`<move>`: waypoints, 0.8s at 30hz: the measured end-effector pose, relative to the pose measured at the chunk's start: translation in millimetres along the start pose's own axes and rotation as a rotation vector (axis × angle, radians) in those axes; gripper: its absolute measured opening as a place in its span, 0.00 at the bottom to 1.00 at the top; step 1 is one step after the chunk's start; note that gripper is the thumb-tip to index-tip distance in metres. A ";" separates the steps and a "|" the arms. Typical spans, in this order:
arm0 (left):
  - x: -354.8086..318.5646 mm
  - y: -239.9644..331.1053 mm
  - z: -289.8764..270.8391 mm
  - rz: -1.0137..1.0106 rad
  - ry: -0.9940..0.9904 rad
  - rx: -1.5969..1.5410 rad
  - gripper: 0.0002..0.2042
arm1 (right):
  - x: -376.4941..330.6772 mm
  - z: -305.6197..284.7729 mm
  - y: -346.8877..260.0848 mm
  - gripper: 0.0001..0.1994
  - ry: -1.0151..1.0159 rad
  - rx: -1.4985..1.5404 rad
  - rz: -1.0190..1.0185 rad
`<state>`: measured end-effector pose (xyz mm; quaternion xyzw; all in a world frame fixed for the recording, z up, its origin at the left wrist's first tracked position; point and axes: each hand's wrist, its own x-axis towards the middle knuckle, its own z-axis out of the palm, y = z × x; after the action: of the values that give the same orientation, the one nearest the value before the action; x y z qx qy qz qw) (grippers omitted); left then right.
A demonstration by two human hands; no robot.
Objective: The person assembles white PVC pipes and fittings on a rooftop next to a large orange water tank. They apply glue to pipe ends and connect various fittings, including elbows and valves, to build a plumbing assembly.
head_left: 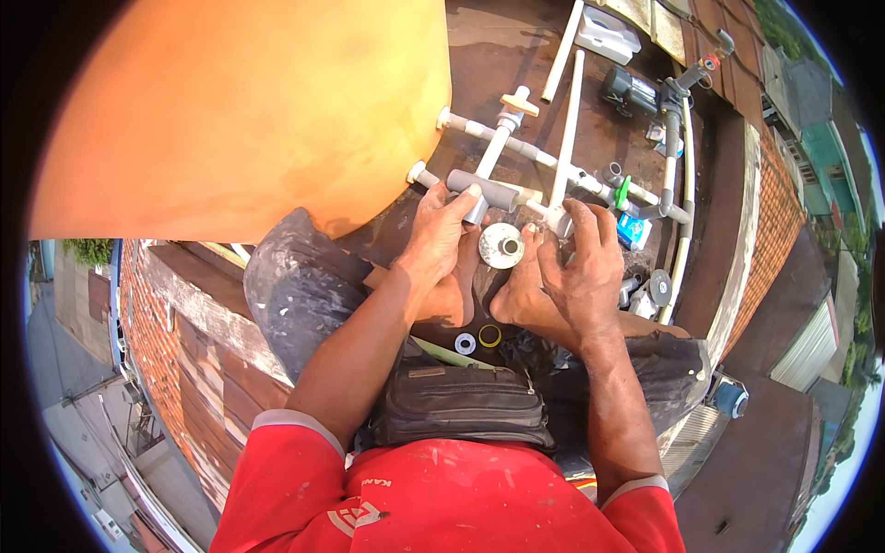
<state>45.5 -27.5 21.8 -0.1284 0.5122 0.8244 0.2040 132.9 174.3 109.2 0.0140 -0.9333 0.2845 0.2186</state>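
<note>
My left hand (435,229) is closed around a grey PVC tee fitting (483,190), thumb pressed on its stem. Behind the tee, a white pipe (498,147) rises to a valve with a pale yellow handle (519,105). My right hand (590,263) has its fingers curled at a small whitish piece (557,219), by the lower end of a long white pipe (570,120); the fingers partly hide that piece. Between my bare feet stands a round can (501,246) with a stained whitish top and an uncovered neck.
A big orange tank (249,111) fills the left side. Connected piping with a green-handled valve (622,192) and a pump (631,90) lie right. Tape rolls (489,335) and a black waist bag (466,404) are near me. A roof edge (737,212) drops off at right.
</note>
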 end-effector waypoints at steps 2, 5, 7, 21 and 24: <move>-1.3 2.1 2.6 0.075 0.038 0.057 0.14 | 3.3 -2.5 -4.3 0.21 -0.022 0.113 0.145; 0.7 4.2 8.1 0.158 0.136 0.065 0.15 | 7.3 -5.4 -2.1 0.21 -0.099 0.154 0.372; 4.0 4.5 4.5 0.194 0.137 0.047 0.16 | 4.9 14.8 23.4 0.21 -0.238 -0.006 0.337; -6.9 27.6 9.7 0.275 0.138 -0.059 0.17 | -37.8 160.1 78.8 0.17 -0.831 -0.346 0.266; -7.4 34.0 12.7 0.265 0.143 -0.030 0.16 | -40.0 164.5 65.1 0.18 -0.899 -0.468 0.265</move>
<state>36.1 -31.0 57.5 -0.1210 0.5256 0.8403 0.0546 93.5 136.6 -63.8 -0.0326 -0.9674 0.0592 -0.2442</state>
